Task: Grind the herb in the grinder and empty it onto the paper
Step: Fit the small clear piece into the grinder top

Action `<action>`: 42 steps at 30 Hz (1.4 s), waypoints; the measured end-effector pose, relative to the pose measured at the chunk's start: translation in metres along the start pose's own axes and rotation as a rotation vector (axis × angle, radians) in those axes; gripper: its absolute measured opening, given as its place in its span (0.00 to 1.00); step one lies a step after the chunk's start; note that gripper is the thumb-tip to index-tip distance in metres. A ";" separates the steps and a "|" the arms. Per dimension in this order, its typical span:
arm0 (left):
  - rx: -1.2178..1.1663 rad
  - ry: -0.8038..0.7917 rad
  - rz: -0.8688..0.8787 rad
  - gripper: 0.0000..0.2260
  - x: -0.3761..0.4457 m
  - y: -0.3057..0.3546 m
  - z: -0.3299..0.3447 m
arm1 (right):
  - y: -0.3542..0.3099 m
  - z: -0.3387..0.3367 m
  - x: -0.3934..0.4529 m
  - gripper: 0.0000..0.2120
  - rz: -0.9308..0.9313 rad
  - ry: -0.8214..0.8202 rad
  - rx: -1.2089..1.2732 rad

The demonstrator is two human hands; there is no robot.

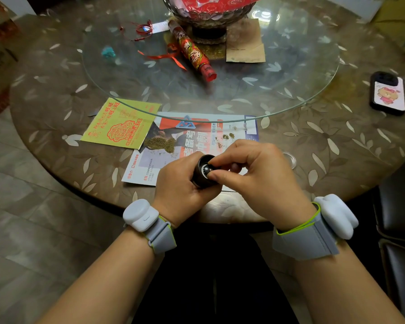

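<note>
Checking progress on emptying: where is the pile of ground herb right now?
In the head view the ground herb pile lies on the left part of the printed paper, beside the yellow card, just beyond the left hand.

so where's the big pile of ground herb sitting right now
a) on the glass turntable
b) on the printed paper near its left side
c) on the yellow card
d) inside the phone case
b: the pile of ground herb lies on the printed paper, just right of the yellow card, beyond the left hand holding the grinder.
</note>
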State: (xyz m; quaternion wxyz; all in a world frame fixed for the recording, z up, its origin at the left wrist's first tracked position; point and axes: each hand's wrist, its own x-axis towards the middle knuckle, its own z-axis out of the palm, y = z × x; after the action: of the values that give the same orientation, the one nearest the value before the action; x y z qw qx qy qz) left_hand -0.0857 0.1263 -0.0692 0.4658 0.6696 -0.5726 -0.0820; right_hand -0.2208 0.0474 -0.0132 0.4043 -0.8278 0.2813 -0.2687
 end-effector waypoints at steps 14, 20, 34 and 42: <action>0.002 -0.007 -0.015 0.13 -0.001 -0.002 0.000 | -0.002 -0.003 0.001 0.07 -0.022 -0.041 0.021; -0.007 0.001 -0.024 0.14 -0.001 -0.001 -0.001 | -0.003 0.000 0.002 0.07 -0.026 -0.046 0.007; -0.007 -0.001 -0.025 0.14 0.000 -0.003 0.000 | -0.002 0.000 0.002 0.07 -0.044 -0.027 -0.006; -0.009 -0.003 -0.024 0.12 0.001 -0.003 -0.001 | -0.011 -0.001 0.003 0.06 -0.085 -0.022 -0.172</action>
State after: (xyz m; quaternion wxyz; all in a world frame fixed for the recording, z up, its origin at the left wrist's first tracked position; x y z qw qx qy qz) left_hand -0.0830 0.1257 -0.0705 0.4670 0.6741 -0.5650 -0.0912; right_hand -0.2166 0.0510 -0.0032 0.3230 -0.8735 0.2638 -0.2512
